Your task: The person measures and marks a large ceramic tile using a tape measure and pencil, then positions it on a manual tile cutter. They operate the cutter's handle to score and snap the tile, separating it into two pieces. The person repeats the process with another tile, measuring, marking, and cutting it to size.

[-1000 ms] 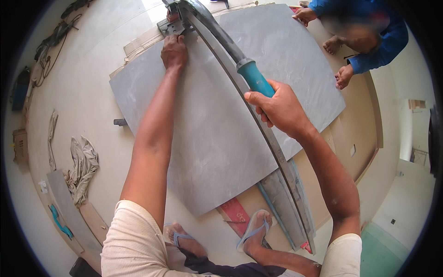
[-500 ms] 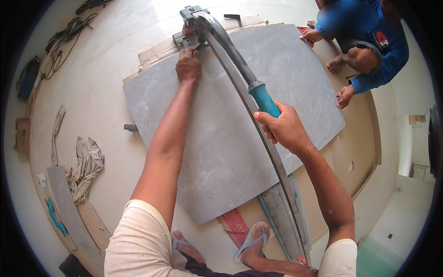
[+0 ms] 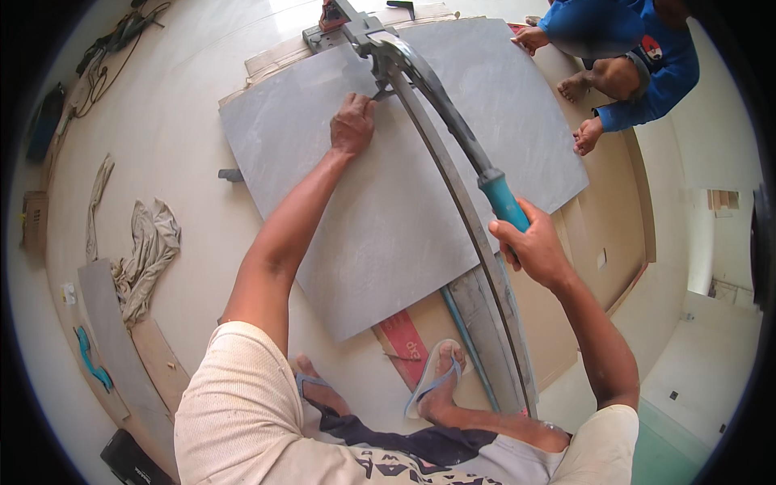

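Observation:
A large grey tile (image 3: 323,267) lies flat beneath a manual tile cutter, whose long metal rail (image 3: 440,162) crosses it from the far edge toward my feet. My right hand (image 3: 533,246) wraps round the cutter's teal handle (image 3: 504,202), at the end of a curved dark lever arm (image 3: 436,99). My left hand (image 3: 353,124) is low over the tile, left of the rail, with curled fingers against a dark part below the sliding carriage (image 3: 380,58). What those fingers hold is hidden.
At the far right a person in a blue top (image 3: 647,81) squats with a hand near the tile's edge. Cardboard (image 3: 598,250) lies under the tile's right side. On the left are a crumpled cloth (image 3: 149,242), a narrow grey tile strip (image 3: 121,323) and power tools with cords (image 3: 113,48).
The carriage has slid along the rail toward me, away from the cutter's far end. My right hand and the handle moved nearer and rightward; my left hand came back alongside the carriage.

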`<action>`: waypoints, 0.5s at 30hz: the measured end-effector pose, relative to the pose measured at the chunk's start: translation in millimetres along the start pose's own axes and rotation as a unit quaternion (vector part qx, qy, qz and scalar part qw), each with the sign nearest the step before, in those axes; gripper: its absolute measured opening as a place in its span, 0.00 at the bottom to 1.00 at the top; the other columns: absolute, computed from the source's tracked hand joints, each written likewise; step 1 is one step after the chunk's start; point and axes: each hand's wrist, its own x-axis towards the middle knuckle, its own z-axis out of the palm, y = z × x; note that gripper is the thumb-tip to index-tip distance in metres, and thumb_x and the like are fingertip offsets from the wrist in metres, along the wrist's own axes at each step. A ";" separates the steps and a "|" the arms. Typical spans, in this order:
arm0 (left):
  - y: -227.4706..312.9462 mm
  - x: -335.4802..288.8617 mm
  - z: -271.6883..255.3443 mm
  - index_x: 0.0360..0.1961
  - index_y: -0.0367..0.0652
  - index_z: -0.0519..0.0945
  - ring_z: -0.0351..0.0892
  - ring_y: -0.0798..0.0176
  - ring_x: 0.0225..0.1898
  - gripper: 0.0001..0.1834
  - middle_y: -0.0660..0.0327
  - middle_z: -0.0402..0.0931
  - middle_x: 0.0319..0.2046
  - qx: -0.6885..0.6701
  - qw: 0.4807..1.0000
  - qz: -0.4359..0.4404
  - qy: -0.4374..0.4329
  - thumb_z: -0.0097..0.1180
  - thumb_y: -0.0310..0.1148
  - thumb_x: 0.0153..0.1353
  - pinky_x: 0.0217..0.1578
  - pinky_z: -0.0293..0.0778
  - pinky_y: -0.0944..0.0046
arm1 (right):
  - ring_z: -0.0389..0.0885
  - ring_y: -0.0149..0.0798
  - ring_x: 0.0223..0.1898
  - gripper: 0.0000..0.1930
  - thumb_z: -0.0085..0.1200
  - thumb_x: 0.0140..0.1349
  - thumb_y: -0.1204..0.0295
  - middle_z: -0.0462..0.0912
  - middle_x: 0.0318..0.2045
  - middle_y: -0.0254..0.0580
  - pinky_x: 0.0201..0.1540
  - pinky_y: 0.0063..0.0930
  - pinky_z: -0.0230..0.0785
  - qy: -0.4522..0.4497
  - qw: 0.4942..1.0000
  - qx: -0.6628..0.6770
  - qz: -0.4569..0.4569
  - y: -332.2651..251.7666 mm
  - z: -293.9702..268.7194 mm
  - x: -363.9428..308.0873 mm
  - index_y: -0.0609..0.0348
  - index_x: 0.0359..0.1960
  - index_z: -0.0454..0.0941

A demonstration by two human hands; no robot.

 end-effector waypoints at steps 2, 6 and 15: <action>22.7 -35.6 -6.2 0.37 0.42 0.78 0.80 0.43 0.34 0.07 0.54 0.76 0.38 -0.010 1.000 0.006 -0.028 0.54 0.35 0.66 0.34 0.77 0.48 | 0.71 0.23 0.17 0.14 0.61 0.59 0.64 0.73 0.19 0.31 0.18 0.21 0.64 0.009 1.000 -0.010 0.020 22.4 -5.4 -35.4 0.60 0.37 0.72; 66.1 -99.7 -10.4 0.34 0.41 0.77 0.79 0.44 0.32 0.07 0.54 0.74 0.36 -0.020 0.995 0.038 -0.089 0.54 0.34 0.65 0.32 0.76 0.48 | 0.71 0.23 0.18 0.14 0.61 0.60 0.65 0.73 0.19 0.30 0.19 0.20 0.65 0.024 0.999 0.013 0.043 82.5 -18.5 -99.1 0.60 0.39 0.72; 151.8 -219.9 -14.4 0.32 0.40 0.76 0.79 0.45 0.29 0.07 0.53 0.73 0.33 -0.048 0.968 0.108 -0.222 0.57 0.32 0.61 0.29 0.76 0.50 | 0.71 0.30 0.23 0.15 0.63 0.56 0.65 0.75 0.22 0.36 0.28 0.28 0.66 0.068 0.993 -0.039 0.085 224.4 -39.5 -216.8 0.62 0.36 0.74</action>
